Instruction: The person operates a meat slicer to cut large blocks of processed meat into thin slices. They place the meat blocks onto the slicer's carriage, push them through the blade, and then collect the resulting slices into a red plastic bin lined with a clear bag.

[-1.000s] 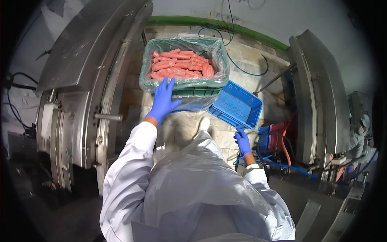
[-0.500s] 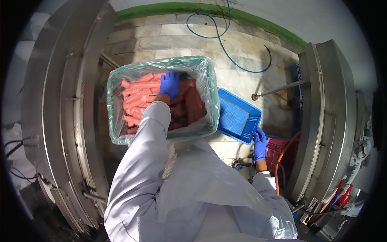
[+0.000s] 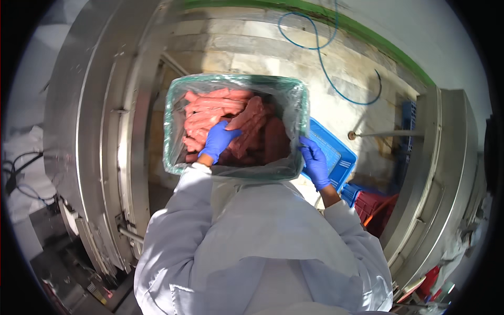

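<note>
A green bin (image 3: 236,79) lined with clear plastic stands in front of me, holding many long pink-red loins (image 3: 210,107) that look like raw fish or meat. Inside it, my left hand (image 3: 220,139), in a blue glove, is closed around the near part of one long loin (image 3: 249,115), which slants up and away to the right. My right hand (image 3: 316,165), also blue-gloved, is at the bin's right rim with its fingers bent against the lined edge. Under and beside that hand lies a shallow blue basket (image 3: 344,163), partly hidden by the hand and the bin.
Steel equipment (image 3: 97,131) flanks me on the left, and another steel unit (image 3: 420,173) on the right. A blue hose (image 3: 325,68) curls over the tiled floor beyond the bin. A red crate (image 3: 375,205) sits near my right forearm.
My left hand has drawn back toward me and now grips a loin, raising its far end. My right hand has left the blue basket's corner for the bin's right rim. The view has shifted.
</note>
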The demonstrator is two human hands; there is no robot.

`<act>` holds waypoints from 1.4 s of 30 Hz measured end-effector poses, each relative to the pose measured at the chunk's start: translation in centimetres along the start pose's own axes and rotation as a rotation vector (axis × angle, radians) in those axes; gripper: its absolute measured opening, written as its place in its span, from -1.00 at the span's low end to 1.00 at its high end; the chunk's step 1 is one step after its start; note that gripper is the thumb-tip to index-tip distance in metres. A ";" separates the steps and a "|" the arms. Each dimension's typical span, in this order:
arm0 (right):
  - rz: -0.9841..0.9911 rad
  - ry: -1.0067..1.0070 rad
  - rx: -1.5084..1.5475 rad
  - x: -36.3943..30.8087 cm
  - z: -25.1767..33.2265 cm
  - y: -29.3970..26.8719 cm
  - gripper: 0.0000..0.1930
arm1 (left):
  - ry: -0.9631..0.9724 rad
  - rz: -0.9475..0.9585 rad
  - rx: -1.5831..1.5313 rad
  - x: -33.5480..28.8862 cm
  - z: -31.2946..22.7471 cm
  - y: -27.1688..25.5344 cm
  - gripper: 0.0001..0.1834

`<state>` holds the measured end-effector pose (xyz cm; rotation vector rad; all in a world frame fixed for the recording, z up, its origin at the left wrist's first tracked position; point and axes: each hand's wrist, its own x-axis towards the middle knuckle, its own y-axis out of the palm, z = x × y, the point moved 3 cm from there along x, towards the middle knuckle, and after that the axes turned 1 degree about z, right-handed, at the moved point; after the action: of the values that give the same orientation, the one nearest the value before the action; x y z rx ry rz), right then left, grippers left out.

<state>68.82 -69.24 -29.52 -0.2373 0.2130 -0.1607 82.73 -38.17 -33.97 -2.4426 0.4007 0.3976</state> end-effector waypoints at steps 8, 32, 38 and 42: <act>0.747 0.316 0.714 1.2 16.9 19.9 -0.49 | -0.024 -0.283 -0.945 -15.7 -7.1 -13.7 -0.62; 0.623 -0.769 -0.163 1.0 46.3 56.8 -0.46 | 0.026 -1.399 -0.092 -29.6 4.8 -51.0 -0.50; 0.498 -0.897 -0.940 3.6 48.4 59.7 -0.24 | -0.372 -1.098 0.256 -28.2 9.0 -53.3 -0.44; 0.559 -0.877 -0.865 4.3 46.9 59.3 -0.31 | -0.516 -1.321 0.814 -28.2 5.7 -52.1 -0.39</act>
<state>91.48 -3.05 -0.57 -1.0596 -0.5484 0.6094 75.61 10.19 -0.06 -1.2934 -1.0330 0.1734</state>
